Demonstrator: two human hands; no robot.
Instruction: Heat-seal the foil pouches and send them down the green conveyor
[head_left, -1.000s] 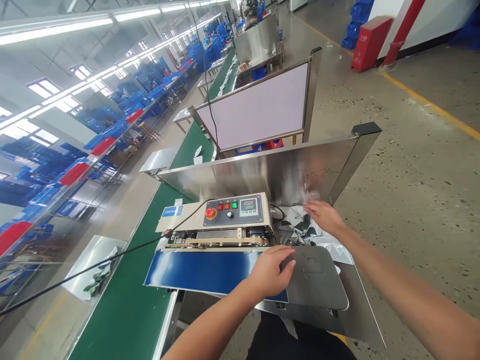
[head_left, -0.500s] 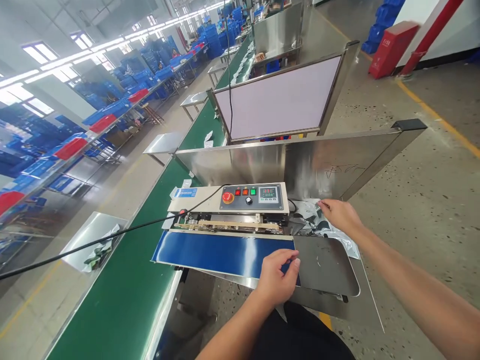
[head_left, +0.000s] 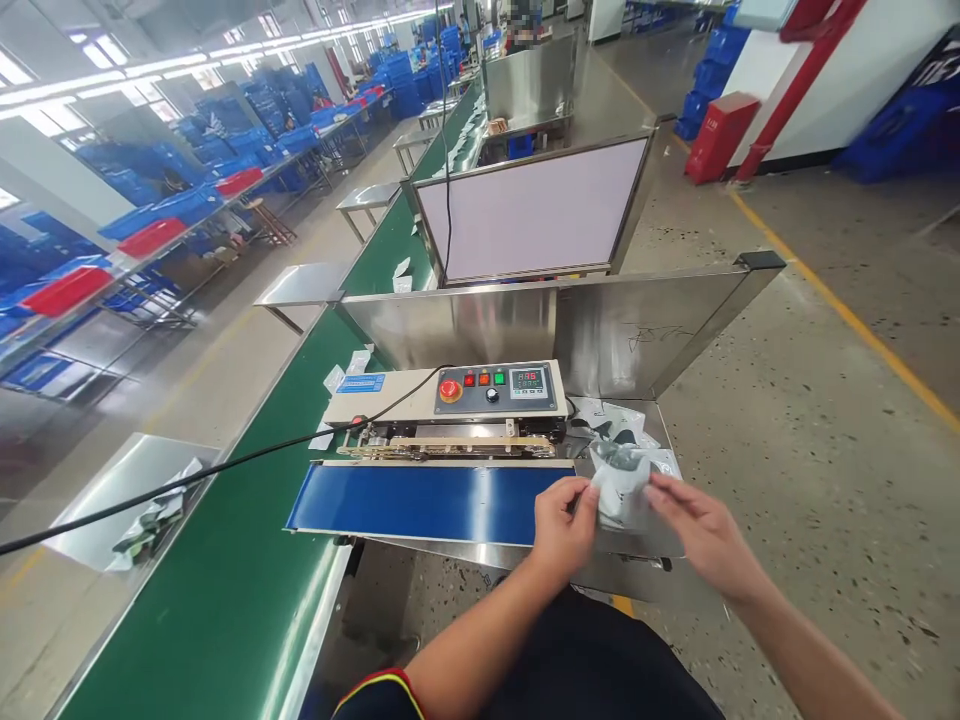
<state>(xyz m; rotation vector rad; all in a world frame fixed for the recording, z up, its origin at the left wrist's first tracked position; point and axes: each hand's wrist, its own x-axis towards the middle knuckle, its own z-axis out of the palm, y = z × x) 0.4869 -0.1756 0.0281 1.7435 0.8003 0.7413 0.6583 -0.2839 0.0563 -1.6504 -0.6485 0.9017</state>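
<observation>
A silvery-white plastic pouch [head_left: 621, 490] is held up above the grey end plate of a band sealing machine [head_left: 397, 395]. My left hand [head_left: 564, 522] pinches the pouch's left edge between thumb and fingers. Its right edge is gripped by my right hand [head_left: 694, 522]. The top of the pouch gapes a little, and a darker grey surface shows there. Several more pouches [head_left: 619, 420] lie loosely piled just behind, right of the machine. The machine's blue conveyor belt [head_left: 427, 502] ends beside my left hand.
A green conveyor [head_left: 217, 560] runs along the left, with pouches near the machine. A black cable [head_left: 247, 462] crosses in front of it. Behind stands a steel partition [head_left: 480, 330], then a white board [head_left: 532, 215]. A steel side shelf [head_left: 97, 500] holds more pouches.
My right hand has drawn a pouch from the pile toward me, and my left hand has taken hold of its other edge. The view has shifted slightly to the right.
</observation>
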